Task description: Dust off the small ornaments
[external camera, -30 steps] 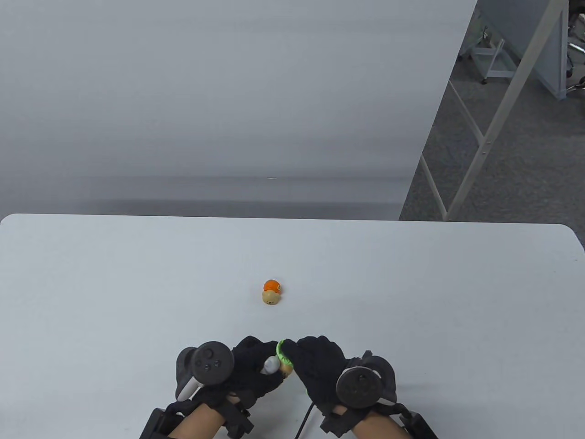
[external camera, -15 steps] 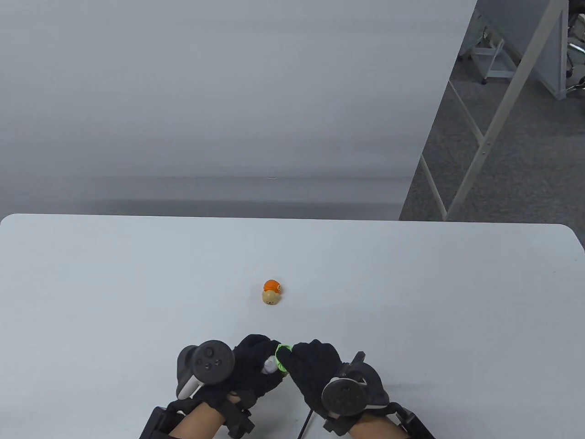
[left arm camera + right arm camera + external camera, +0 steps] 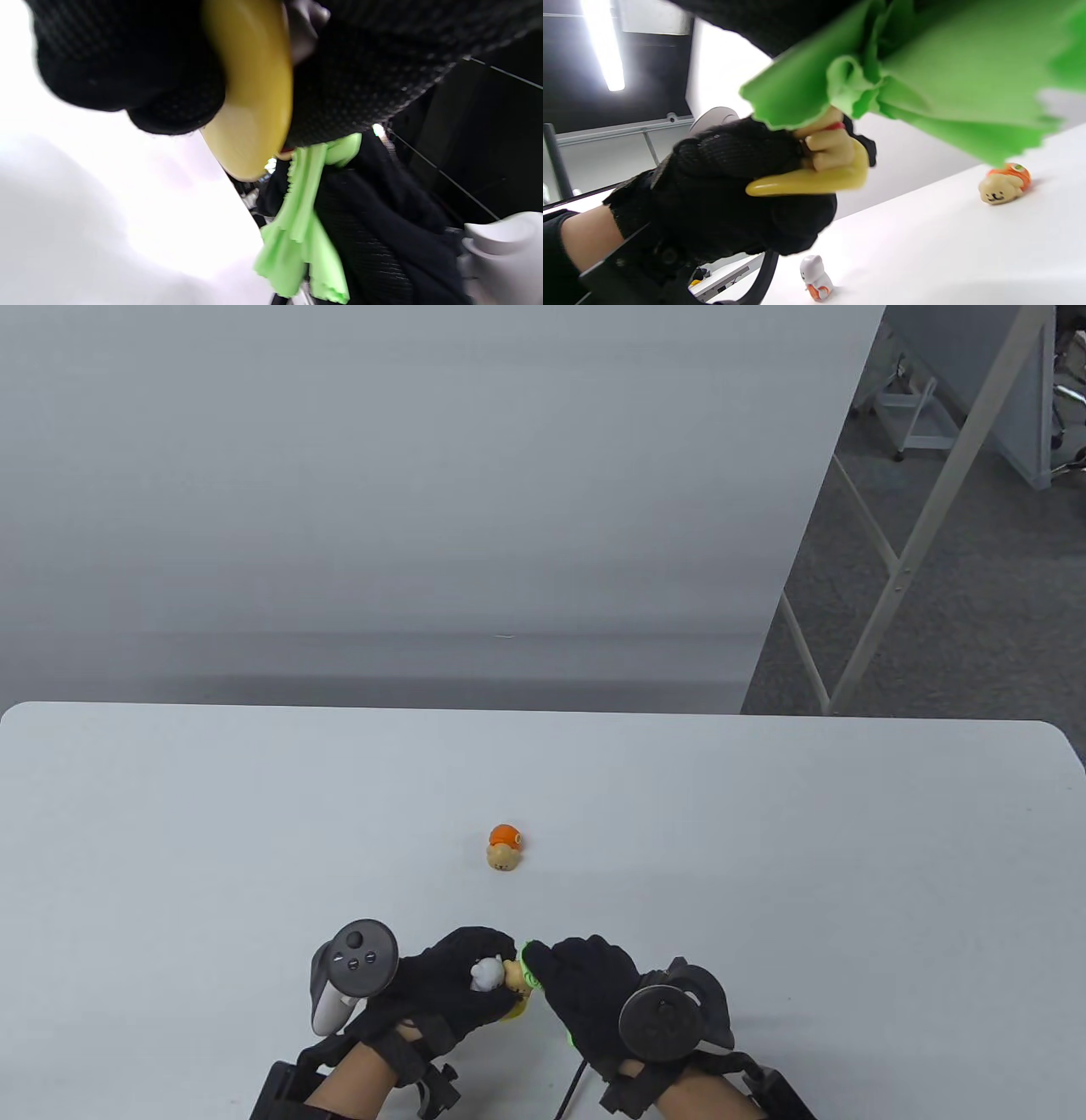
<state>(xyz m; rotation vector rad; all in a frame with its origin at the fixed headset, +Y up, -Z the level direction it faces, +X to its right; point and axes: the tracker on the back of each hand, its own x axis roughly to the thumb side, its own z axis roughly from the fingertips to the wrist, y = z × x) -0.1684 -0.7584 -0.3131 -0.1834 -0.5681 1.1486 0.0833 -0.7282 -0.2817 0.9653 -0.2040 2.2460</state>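
Note:
My left hand (image 3: 458, 988) grips a small ornament (image 3: 512, 977) with a tan figure on a yellow base (image 3: 806, 182), held just above the table. Its base also shows in the left wrist view (image 3: 254, 106). My right hand (image 3: 585, 984) holds a green cloth (image 3: 530, 963) and presses it against the top of this ornament; the cloth hangs down in the left wrist view (image 3: 305, 228) and fills the top of the right wrist view (image 3: 925, 63). An orange and tan ornament (image 3: 504, 847) lies on the table beyond both hands.
A small white cat ornament (image 3: 816, 277) stands on the table under my left hand, seen only in the right wrist view. The white table (image 3: 764, 857) ends at a rounded far edge, with a grey wall behind and metal frames at the right.
My left hand has turned the ornament, so more of its white and tan parts show, and its tracker has swung left. My right hand rocked left, then back, with the cloth on the ornament.

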